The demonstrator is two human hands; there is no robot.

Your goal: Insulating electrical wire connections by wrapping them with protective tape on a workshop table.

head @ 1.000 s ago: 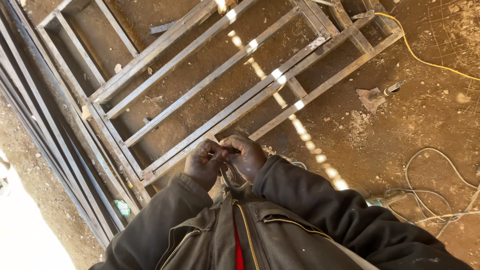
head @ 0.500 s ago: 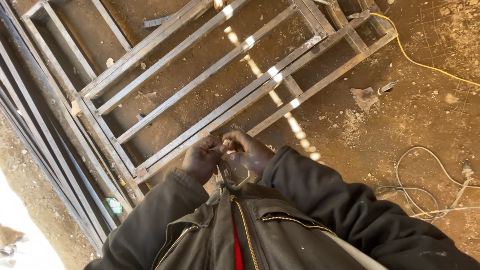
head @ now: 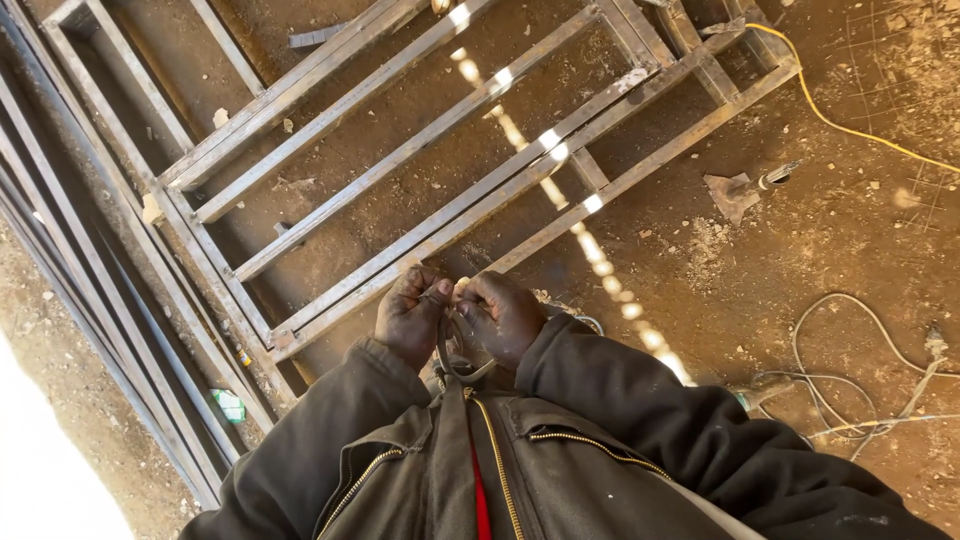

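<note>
My left hand (head: 408, 318) and my right hand (head: 503, 315) are held close together in front of my chest, fingertips touching. Both pinch a thin dark strap (head: 447, 352) that hangs in a loop between them, down toward my open jacket (head: 500, 470). A small pale bit shows between the fingertips; what it is cannot be told. Just beyond the hands, a welded metal frame (head: 420, 150) of square tube lies on the dirt floor.
More long metal bars (head: 90, 300) are stacked at the left. A yellow cable (head: 850, 130) runs at the top right and pale wires (head: 850, 390) curl at the right. A small hammer-like tool (head: 745, 188) lies on the dirt, and a green scrap (head: 230, 405) lies by the bars.
Both hands stay together on the strap with only small finger movements. The view has shifted slightly over the frame.
</note>
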